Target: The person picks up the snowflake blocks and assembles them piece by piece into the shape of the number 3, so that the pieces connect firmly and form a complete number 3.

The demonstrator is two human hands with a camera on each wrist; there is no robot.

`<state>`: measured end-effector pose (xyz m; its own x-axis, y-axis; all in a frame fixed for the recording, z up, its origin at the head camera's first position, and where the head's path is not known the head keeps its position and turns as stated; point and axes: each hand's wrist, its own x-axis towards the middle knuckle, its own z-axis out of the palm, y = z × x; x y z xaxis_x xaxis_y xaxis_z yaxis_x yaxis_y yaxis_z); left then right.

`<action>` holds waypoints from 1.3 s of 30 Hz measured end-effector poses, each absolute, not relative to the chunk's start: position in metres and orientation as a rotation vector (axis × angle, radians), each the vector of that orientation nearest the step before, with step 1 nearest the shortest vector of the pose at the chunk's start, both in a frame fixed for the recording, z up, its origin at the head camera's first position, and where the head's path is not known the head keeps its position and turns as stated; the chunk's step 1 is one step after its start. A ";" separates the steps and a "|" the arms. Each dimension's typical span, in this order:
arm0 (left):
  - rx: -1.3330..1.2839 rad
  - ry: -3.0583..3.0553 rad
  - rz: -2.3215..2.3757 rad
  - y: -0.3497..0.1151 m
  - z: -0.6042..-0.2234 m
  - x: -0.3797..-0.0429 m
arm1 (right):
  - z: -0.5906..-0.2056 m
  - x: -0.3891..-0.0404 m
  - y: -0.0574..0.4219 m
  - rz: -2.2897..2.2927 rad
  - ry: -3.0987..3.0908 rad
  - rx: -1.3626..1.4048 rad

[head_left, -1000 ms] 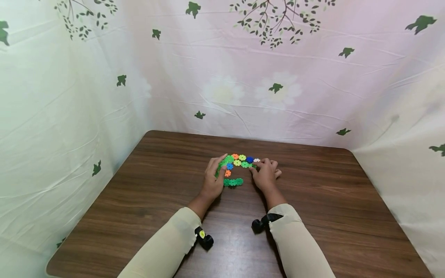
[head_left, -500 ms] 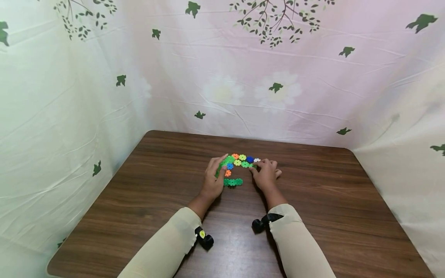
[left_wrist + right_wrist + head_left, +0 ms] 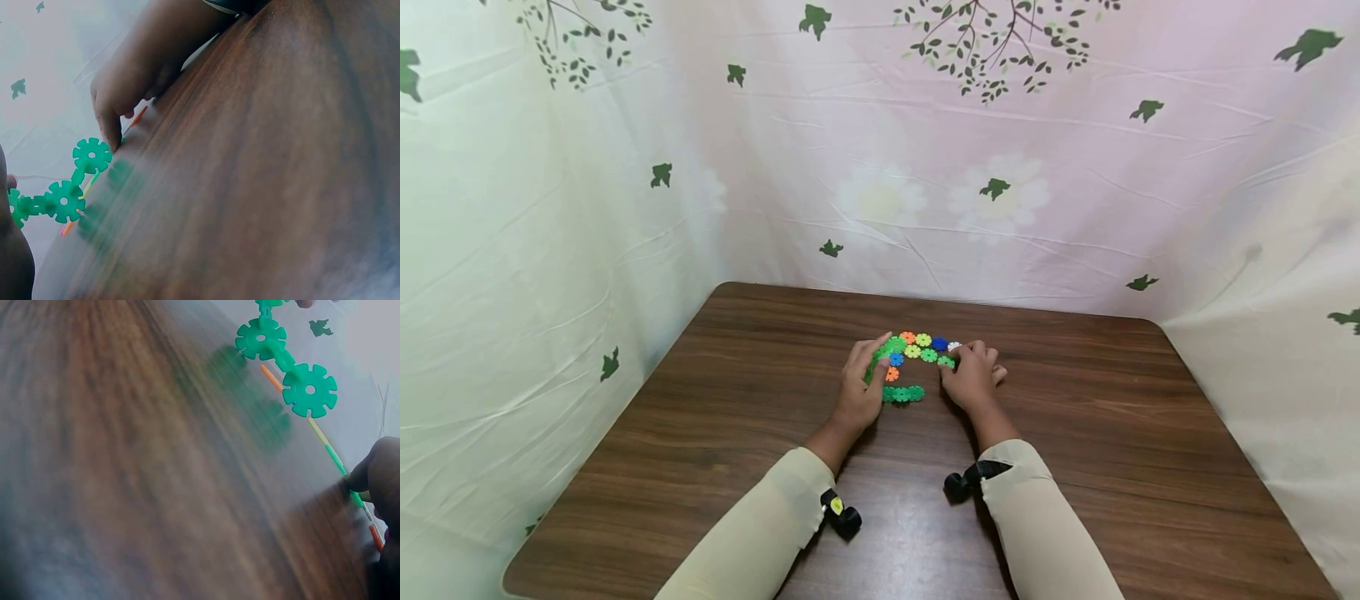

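Observation:
Interlocking plastic flower discs in several colours lie near the table's middle in the head view. My left hand [image 3: 860, 387] holds a linked chain of green discs [image 3: 883, 354], thumb on the near side, fingers on the far side. Green linked discs [image 3: 64, 200] stand upright in the left wrist view, beside the left hand's edge. My right hand [image 3: 973, 379] pinches the green disc [image 3: 946, 362] at the right end of the lower row. Flat discs appear edge-on in the right wrist view, with the right thumb [image 3: 365, 475] against a green one.
A row of dark green discs [image 3: 904, 393] lies just in front of the hands. Orange, yellow, dark blue [image 3: 939, 343] and white discs form the back row. Brown wooden table [image 3: 737, 400] surrounds them, with a printed curtain [image 3: 880, 200] behind.
The right fingertips have shifted slightly, and more of the green disc at the end of the row shows now. My left hand holds still.

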<state>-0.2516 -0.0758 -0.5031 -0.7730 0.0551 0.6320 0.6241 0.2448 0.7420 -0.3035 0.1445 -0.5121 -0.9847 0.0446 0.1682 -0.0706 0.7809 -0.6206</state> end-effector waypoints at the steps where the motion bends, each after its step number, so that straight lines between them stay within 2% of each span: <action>1: -0.624 -2.036 -1.555 -0.076 -0.503 -0.252 | -0.512 -0.303 0.145 0.988 -2.800 0.022; 39: -0.643 -1.994 -1.548 -0.075 -0.503 -0.253 | -0.506 -0.291 0.140 1.149 -2.654 0.157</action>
